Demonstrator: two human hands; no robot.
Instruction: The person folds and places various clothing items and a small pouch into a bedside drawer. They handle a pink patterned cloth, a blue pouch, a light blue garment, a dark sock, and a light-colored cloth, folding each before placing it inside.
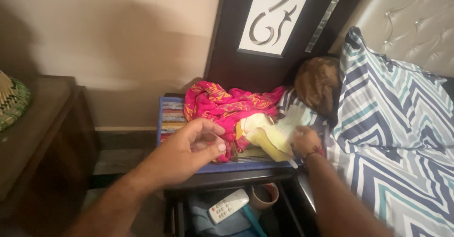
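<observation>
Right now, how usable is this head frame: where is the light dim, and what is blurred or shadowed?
Head view: warm, dim indoor light; a broad soft shadow falls on the wall; the right hand is motion-blurred against the yellow cloth; the left hand is sharper; the open drawer with the remote is dark but readable.

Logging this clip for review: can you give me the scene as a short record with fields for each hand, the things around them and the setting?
left hand: left hand open, fingers curled, above the striped mat, holding nothing
right hand: right hand gripping the pale yellow cloth
beside the cloth: crumpled pink patterned cloth
surface: dark bedside table against the headboard
shelf below: white remote, cup
right of table: zigzag-striped pillow, brown cloth
far left: wooden cabinet with woven basket
</observation>
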